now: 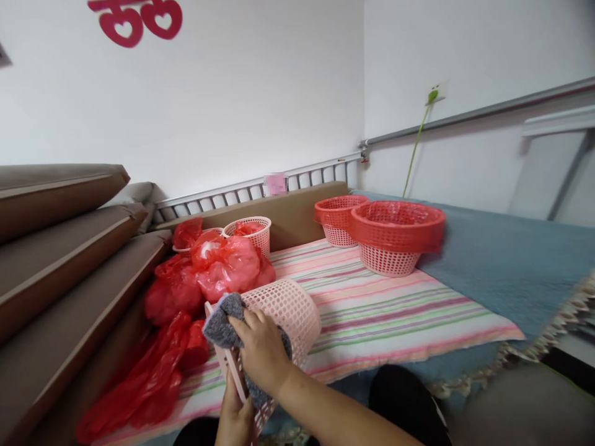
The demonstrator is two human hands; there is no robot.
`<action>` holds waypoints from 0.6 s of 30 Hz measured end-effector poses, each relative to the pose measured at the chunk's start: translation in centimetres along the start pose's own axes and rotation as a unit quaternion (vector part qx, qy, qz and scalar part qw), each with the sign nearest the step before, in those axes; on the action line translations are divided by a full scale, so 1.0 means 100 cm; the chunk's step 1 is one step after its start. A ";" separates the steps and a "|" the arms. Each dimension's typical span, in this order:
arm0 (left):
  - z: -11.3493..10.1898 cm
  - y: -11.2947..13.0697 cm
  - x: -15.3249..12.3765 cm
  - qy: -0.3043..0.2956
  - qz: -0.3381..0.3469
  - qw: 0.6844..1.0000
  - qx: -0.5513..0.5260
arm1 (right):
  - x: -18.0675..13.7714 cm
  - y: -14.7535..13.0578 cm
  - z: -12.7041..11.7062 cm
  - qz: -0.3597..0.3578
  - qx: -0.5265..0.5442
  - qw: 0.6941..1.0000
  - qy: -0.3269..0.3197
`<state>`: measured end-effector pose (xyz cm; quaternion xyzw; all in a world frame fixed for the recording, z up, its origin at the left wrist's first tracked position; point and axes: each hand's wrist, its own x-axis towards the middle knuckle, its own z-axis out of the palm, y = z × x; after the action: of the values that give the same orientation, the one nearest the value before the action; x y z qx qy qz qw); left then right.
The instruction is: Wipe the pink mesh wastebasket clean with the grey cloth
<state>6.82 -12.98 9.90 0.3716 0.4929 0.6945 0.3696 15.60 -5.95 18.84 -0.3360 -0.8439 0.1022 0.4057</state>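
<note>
A light pink perforated plastic basket point(297, 310) lies tilted on its side in front of me, its rim turned to the left. My left hand point(236, 412) grips the rim from below. With my right hand point(260, 347) I press a grey fluffy cloth point(223, 322) against the basket near its rim; the fingers are closed on the cloth. Part of the cloth hangs below the right hand. Just beyond the basket sit full red plastic bags point(227, 266), and a loose red bag point(158, 378) lies to the left.
Two baskets lined with red bags, one nearer point(390, 254) and one farther point(337, 232), stand at the right on a striped cloth point(372, 319). A white basket point(260, 235) stands behind the bags. Brown cushions point(83, 272) are stacked left. A blue cover point(493, 260) spreads right.
</note>
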 end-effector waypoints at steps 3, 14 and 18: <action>0.004 0.001 -0.006 -0.030 -0.073 0.997 -0.028 | 0.006 0.051 -0.009 0.050 -0.087 0.995 0.002; 0.022 0.043 0.003 -0.021 -0.082 0.996 -0.037 | 0.000 0.134 -0.032 0.221 -0.223 0.949 -0.017; 0.030 0.064 0.018 -0.005 -0.084 0.994 -0.066 | -0.003 0.132 -0.033 0.230 -0.220 0.948 -0.017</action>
<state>7.72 -11.70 17.04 0.3068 0.4742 0.6899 0.4528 24.57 3.46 14.93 -0.6000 -0.7518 0.0103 0.2733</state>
